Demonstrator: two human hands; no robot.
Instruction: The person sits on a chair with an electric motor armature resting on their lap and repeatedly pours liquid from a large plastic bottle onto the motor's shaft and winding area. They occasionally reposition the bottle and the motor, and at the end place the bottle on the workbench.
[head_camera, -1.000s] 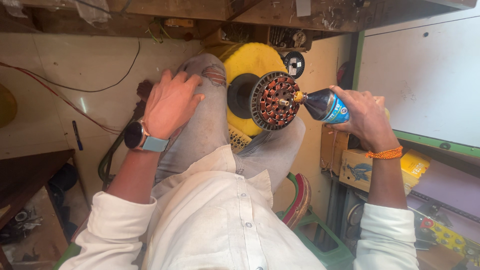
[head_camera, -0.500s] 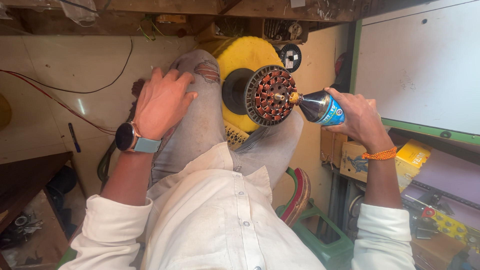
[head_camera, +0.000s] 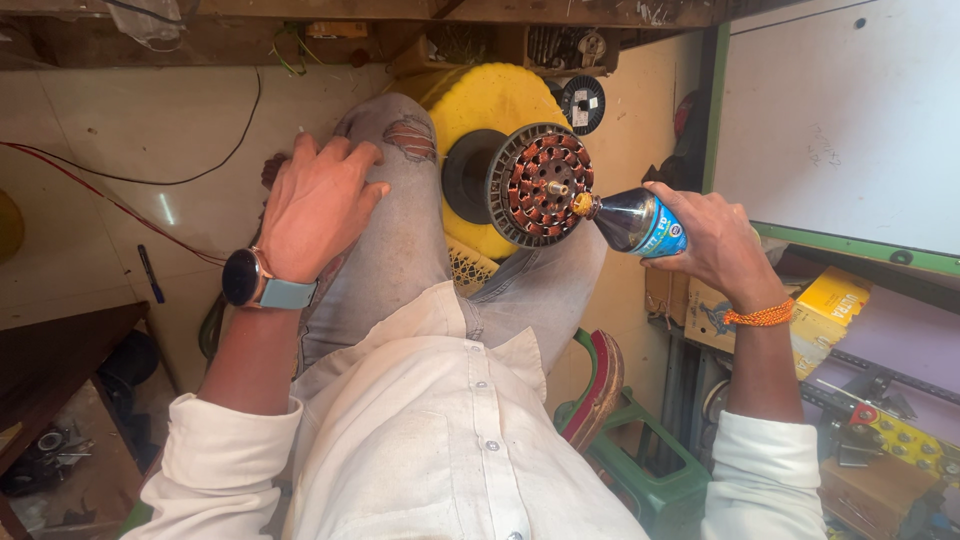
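I look down into a small workshop with a pale floor (head_camera: 90, 200), a red wire (head_camera: 110, 200) lying across it and a wooden bench edge (head_camera: 300, 12) along the top. Closest to me is the white shirt (head_camera: 420, 430), and beside the seat stands a green plastic stool (head_camera: 650, 470). A little farther, the left hand (head_camera: 315, 205) lies flat on the knee of the grey torn jeans (head_camera: 400, 230), its fingers spread loosely; a dark smartwatch (head_camera: 245, 278) sits on this wrist. The right hand (head_camera: 715, 245), with an orange thread bracelet (head_camera: 760, 316), has its fingers wrapped around a small dark bottle (head_camera: 630, 220) with a blue label. The bottle nozzle touches the copper-wound fan stator (head_camera: 540, 185), which rests over the knees in front of a yellow round plastic piece (head_camera: 500, 105). Farthest, a small wire spool (head_camera: 583, 103) lies near the bench.
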